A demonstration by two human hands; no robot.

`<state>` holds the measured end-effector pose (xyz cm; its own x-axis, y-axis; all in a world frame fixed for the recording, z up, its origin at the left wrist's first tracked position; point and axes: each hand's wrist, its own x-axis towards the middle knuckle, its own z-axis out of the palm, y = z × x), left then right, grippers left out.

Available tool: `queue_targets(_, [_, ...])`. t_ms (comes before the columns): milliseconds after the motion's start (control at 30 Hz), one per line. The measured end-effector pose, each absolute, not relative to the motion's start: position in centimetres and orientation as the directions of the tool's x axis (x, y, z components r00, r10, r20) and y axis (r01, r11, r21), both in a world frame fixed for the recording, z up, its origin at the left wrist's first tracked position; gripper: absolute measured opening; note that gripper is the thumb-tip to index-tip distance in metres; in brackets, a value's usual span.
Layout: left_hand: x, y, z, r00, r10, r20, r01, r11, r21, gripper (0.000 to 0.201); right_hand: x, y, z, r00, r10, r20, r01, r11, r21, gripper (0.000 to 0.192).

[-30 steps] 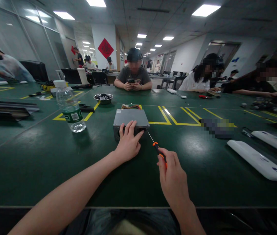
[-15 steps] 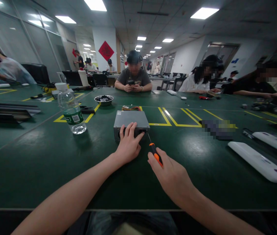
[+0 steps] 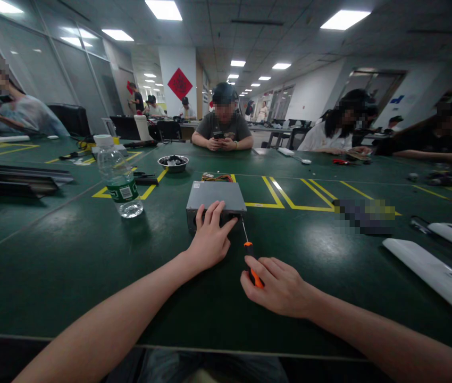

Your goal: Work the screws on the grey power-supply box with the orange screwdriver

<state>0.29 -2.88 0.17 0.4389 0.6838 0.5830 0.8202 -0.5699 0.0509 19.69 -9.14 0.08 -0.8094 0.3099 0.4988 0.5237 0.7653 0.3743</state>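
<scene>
A grey metal computer power supply (image 3: 222,191) sits on the green table in front of me, with coloured cables (image 3: 215,177) at its far side. My left hand (image 3: 210,236) lies spread against its near edge, fingers on the top and thumb across the dark front face. An orange and black screwdriver (image 3: 249,249) is held in my right hand (image 3: 274,282), fingers wrapped round its handle. Its thin shaft points up to the near right corner of the power supply. Whether the tip sits in a screw is too small to tell.
Left of the power supply stands a water bottle (image 3: 120,183). Behind are a metal bowl (image 3: 173,164) with small dark parts and a black object (image 3: 145,178). White panels (image 3: 433,274) lie to the right. Across the table a person (image 3: 223,125) holds a phone.
My right hand has shifted down and changed its hold on the screwdriver, now gripping it from the side with the shaft steeper. My left hand stays on the power supply. The view has turned slightly left.
</scene>
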Motion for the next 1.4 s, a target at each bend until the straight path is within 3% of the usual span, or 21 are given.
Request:
queue_targets(100, [0.3, -2.8, 0.1, 0.441, 0.687, 0.577, 0.825, -0.563, 0.040, 0.048, 19.9, -8.7, -0.4, -0.789, 0.282, 0.546, 0.515, 0.789, 0.335, 0.025])
queue_targets(167, [0.3, -2.7, 0.0, 0.445, 0.689, 0.572, 0.829, -0.558, 0.027, 0.048, 19.8, -8.4, -0.7, -0.727, 0.303, 0.616, 0.535, 0.812, 0.234, 0.023])
queue_targets(267, [0.4, -2.7, 0.0, 0.450, 0.686, 0.571, 0.831, -0.556, 0.012, 0.048, 19.8, -8.1, -1.3, -0.610, 0.449, 0.653, 0.613, 0.789, 0.030, 0.017])
queue_targets(333, [0.4, -2.7, 0.0, 0.452, 0.683, 0.573, 0.833, -0.554, 0.004, 0.049, 19.8, -8.0, -1.6, -0.584, 0.545, 0.601, 0.675, 0.738, -0.013, 0.017])
queue_targets(433, [0.3, -2.7, 0.1, 0.461, 0.679, 0.572, 0.829, -0.559, -0.004, 0.048, 20.3, -8.0, -1.5, -0.628, 0.537, 0.563, 0.681, 0.730, 0.063, 0.018])
queue_targets(667, [0.3, -2.8, 0.1, 0.464, 0.680, 0.568, 0.817, -0.576, 0.021, 0.048, 21.6, -7.3, 0.6, -0.681, 0.222, 0.698, 0.624, 0.674, 0.394, 0.016])
queue_targets(833, [0.3, -2.7, -0.1, 0.456, 0.674, 0.581, 0.821, -0.571, 0.017, 0.049, 21.3, -6.9, 1.0, -0.642, 0.181, 0.745, 0.602, 0.721, 0.343, 0.011])
queue_targets(933, [0.3, -2.7, -0.1, 0.460, 0.670, 0.583, 0.819, -0.574, 0.013, 0.049, 20.8, -7.0, 1.0, -0.654, 0.153, 0.741, 0.532, 0.789, 0.307, 0.017])
queue_targets(1067, [0.3, -2.7, -0.1, 0.464, 0.671, 0.578, 0.818, -0.575, 0.010, 0.049, 20.0, -7.2, 1.6, -0.574, 0.188, 0.797, 0.583, 0.778, 0.236, 0.027])
queue_targets(1400, [0.3, -2.6, 0.0, 0.466, 0.673, 0.575, 0.816, -0.578, 0.017, 0.047, 20.2, -7.1, 1.5, -0.627, 0.183, 0.758, 0.562, 0.779, 0.277, 0.020])
